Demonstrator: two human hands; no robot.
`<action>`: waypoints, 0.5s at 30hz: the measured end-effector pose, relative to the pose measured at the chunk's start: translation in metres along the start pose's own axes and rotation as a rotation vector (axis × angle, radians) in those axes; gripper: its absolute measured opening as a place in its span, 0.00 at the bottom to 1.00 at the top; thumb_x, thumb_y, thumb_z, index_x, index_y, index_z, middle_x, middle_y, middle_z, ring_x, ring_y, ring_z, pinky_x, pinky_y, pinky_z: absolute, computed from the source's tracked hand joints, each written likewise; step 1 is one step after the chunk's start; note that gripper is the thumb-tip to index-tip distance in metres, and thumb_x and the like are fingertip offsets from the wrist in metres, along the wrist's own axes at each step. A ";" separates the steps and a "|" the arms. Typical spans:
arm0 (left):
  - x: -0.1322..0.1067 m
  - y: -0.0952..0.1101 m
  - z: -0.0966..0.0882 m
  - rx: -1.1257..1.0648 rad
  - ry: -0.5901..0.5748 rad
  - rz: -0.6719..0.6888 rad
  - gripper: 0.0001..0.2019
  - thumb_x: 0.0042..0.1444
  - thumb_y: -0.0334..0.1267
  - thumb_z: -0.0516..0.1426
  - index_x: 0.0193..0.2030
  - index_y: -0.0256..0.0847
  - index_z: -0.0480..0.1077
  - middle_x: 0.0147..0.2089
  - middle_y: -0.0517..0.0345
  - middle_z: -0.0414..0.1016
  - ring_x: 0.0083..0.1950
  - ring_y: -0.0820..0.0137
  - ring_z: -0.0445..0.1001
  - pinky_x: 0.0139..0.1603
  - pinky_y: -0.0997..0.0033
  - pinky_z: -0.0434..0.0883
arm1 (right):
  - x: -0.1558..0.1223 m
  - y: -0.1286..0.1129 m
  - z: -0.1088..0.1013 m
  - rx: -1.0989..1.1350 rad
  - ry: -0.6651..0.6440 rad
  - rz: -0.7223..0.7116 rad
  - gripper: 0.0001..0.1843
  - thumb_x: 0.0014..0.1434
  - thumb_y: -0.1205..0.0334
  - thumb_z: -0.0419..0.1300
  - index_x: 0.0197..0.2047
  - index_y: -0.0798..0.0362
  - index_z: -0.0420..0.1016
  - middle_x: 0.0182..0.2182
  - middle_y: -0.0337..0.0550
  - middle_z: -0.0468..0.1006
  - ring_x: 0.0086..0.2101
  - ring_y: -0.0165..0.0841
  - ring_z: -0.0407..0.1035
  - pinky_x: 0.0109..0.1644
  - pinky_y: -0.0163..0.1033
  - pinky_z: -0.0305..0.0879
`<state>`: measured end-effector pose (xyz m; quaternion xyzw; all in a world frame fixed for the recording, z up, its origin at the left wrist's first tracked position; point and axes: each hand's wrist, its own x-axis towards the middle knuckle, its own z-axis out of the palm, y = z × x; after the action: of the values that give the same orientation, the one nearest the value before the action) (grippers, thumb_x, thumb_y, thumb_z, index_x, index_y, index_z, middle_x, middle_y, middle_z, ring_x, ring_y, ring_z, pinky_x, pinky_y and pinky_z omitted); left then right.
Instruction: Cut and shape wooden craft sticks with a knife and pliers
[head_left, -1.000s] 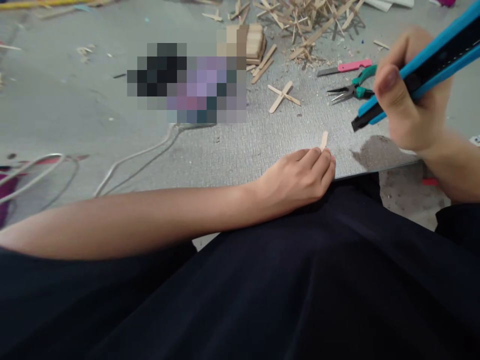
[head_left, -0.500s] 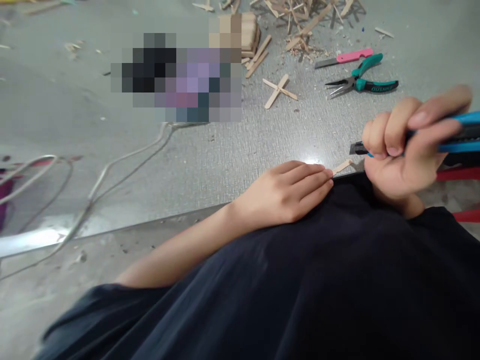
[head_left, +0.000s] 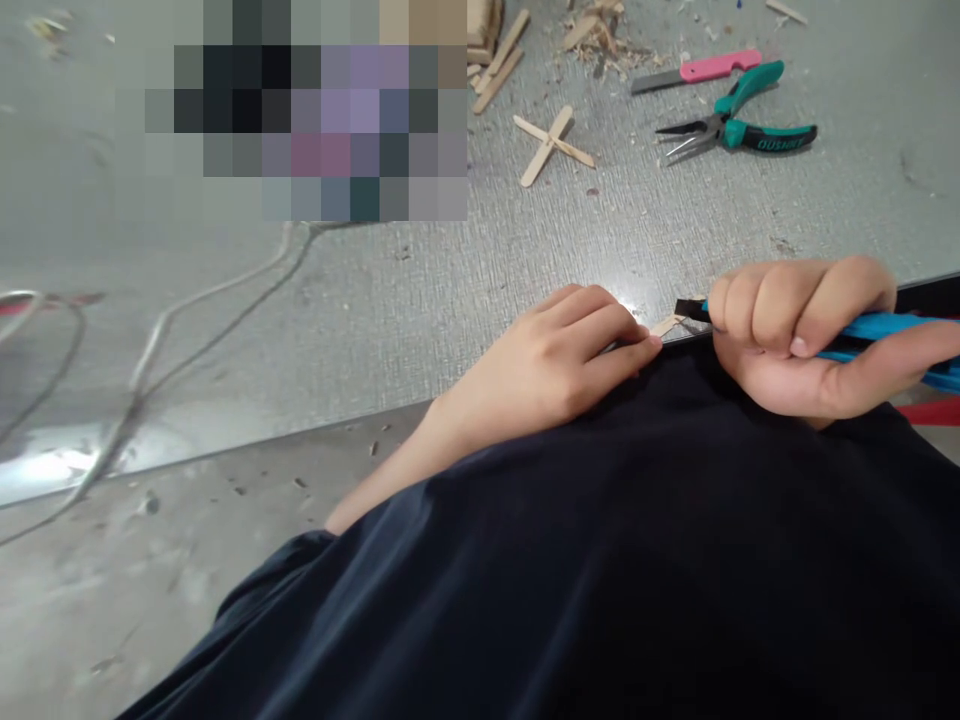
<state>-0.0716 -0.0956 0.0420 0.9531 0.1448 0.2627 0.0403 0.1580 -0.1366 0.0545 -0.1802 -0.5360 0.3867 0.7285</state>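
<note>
Right hand (head_left: 795, 335), fingers curled shut around a bright blue plastic utility knife (head_left: 900, 330) with the thumb laid along its underside. The knife's black nose (head_left: 686, 310) juts from the fist toward the left, and whether a blade is extended cannot be told. Directly left of that nose lies a short pale wooden stick (head_left: 667, 323), on the near edge of the grey textured work board (head_left: 450, 300). The stick's long axis runs roughly along that edge, nearly in line with the knife. Its free right end meets the nose or sits just beside it; contact cannot be confirmed. The stick's left end is hidden under the fingertips of the left hand (head_left: 559, 365), which is closed down on it and rests knuckles-up across the board's edge and a dark navy garment (head_left: 637, 550). Both hands thus flank the stick, the left gripping it and the right nearest its exposed end. Toward the far right corner lie two crossed wooden sticks (head_left: 551, 145), teal-handled long-nose pliers (head_left: 739, 130) and a pink-handled flat blade (head_left: 694, 70), all well apart from the hands. A pale cable (head_left: 217, 300) crosses the board's left side.
</note>
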 end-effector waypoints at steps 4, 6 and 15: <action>0.002 0.001 -0.004 0.034 -0.017 0.020 0.13 0.84 0.35 0.55 0.62 0.39 0.81 0.48 0.49 0.85 0.49 0.61 0.78 0.51 0.59 0.78 | -0.001 0.000 -0.002 -0.003 0.026 0.008 0.41 0.82 0.34 0.63 0.26 0.48 0.54 0.18 0.30 0.51 0.17 0.28 0.44 0.25 0.39 0.53; 0.003 0.001 -0.004 0.048 -0.001 0.044 0.11 0.83 0.35 0.57 0.60 0.36 0.81 0.48 0.49 0.85 0.47 0.62 0.78 0.51 0.59 0.78 | -0.001 -0.001 -0.001 -0.002 0.033 0.009 0.41 0.82 0.35 0.64 0.25 0.49 0.53 0.18 0.30 0.51 0.17 0.27 0.43 0.25 0.39 0.52; -0.002 -0.003 0.007 0.010 -0.016 -0.032 0.11 0.84 0.39 0.57 0.61 0.45 0.82 0.49 0.52 0.85 0.50 0.61 0.79 0.54 0.56 0.76 | -0.002 0.002 -0.001 0.007 0.018 0.016 0.42 0.81 0.34 0.65 0.25 0.49 0.53 0.18 0.30 0.52 0.18 0.28 0.44 0.26 0.40 0.53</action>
<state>-0.0704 -0.0934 0.0340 0.9530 0.1608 0.2536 0.0411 0.1581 -0.1365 0.0518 -0.1853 -0.5264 0.3927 0.7310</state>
